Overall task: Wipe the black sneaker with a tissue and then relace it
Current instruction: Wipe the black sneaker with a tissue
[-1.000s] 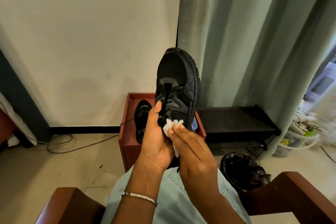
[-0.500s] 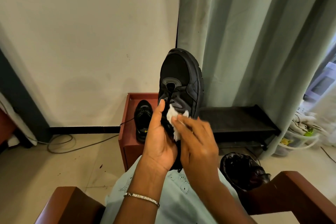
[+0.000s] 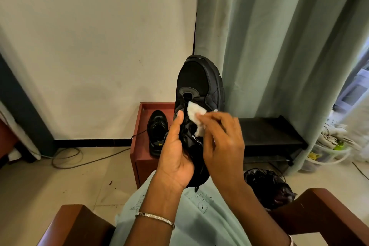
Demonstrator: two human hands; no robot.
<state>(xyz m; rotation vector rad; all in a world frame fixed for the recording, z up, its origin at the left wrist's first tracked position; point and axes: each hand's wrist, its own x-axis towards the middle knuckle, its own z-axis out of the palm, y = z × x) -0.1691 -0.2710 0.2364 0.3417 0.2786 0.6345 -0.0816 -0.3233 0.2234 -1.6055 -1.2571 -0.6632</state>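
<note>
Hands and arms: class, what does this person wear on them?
A thin silver bracelet sits at the wrist of the left hand. Neither it nor the right hand is gloved. Both forearms are bare, with no sleeves in view.

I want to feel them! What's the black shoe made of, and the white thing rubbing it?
On the black sneaker, the toe looks like matte woven mesh; the smoother, faintly shiny panels around it are probably synthetic leather, and the ridged edge looks like rubber. The tissue, pinched in the right hand, is soft white paper, crumpled with ragged edges.
</note>
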